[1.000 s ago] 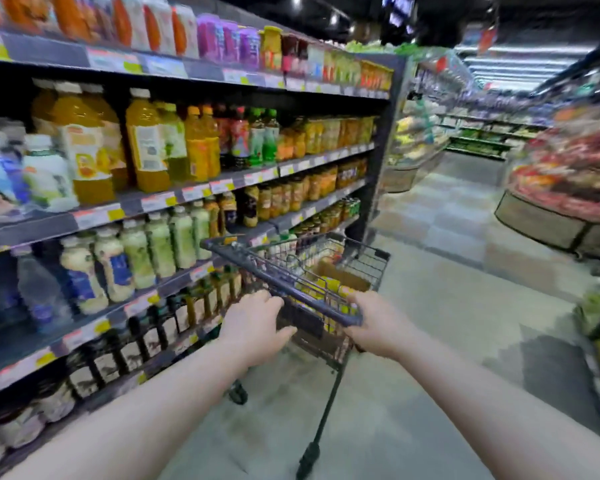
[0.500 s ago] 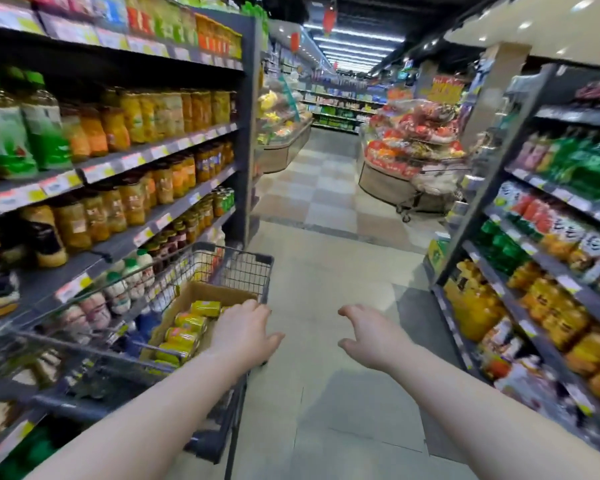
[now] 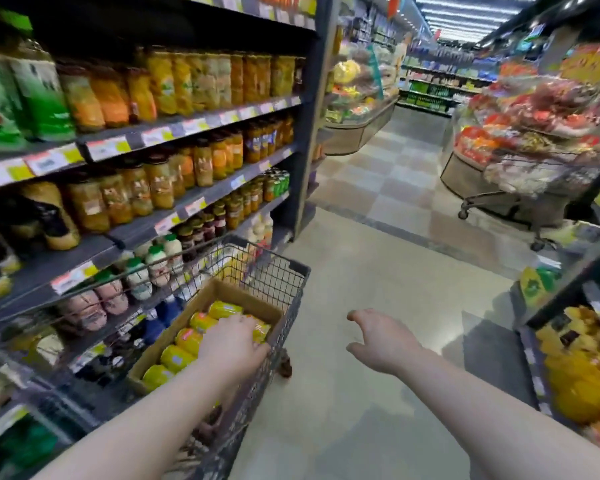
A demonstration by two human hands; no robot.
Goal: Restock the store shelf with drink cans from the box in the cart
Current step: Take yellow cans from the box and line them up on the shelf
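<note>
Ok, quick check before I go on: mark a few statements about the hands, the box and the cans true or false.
1. The left hand is over the cans in the box. True.
2. The right hand holds a can. False: it is empty, open above the floor.
3. The cans lie on their sides. True.
4. The box sits on the floor. False: it sits in the cart.

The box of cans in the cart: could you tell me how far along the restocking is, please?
Done: the cart stands beside the shelf. In hand: the left hand reaches into the box onto the yellow cans; a grip is not clear. The right hand hangs open over the floor, holding nothing. Left: no can is lifted yet, so all the shelving remains.
</note>
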